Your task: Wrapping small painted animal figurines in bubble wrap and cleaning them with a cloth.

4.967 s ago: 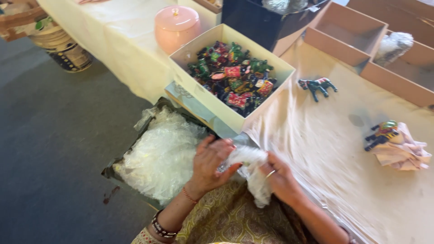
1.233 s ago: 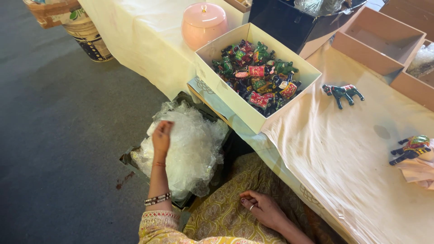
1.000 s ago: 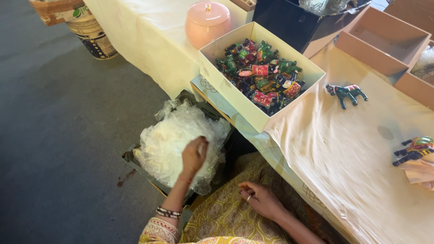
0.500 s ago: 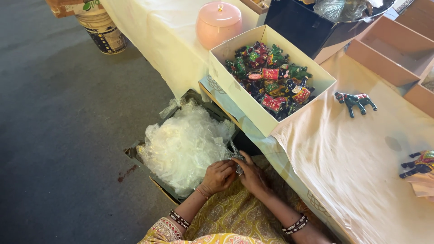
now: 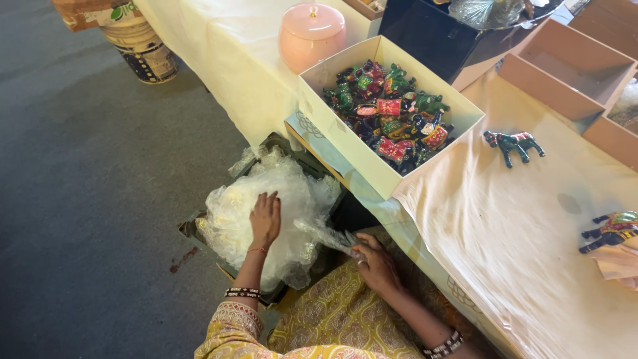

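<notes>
Head view. The left hand (image 5: 265, 218) lies flat, fingers spread and unclenched, on a heap of clear plastic bags (image 5: 266, 213) filling a dark crate (image 5: 279, 143) on the grey floor (image 5: 86, 199), just beside the table edge. The right hand (image 5: 377, 264) is pinched on the end of a single plastic bag (image 5: 325, 234), which stretches from that hand back to the heap; the bag is thus partly drawn out, its far end touching the pile. On the cloth-covered table (image 5: 518, 252) above, an open cardboard box (image 5: 345, 143) of painted toy animals overhangs the edge nearest the crate, and a green toy horse (image 5: 513, 143) stands apart on the cloth. A pink lidded jar (image 5: 311, 36) sits behind the box. Risks, as judged from this arrangement: the thin film could tear, or slip from the pinch, since only a small end is held; neighbouring bags clinging to it could be dragged out onto the floor if the flat hand does not pin them; and a raised arm could strike the overhanging box from below and spill its contents.
</notes>
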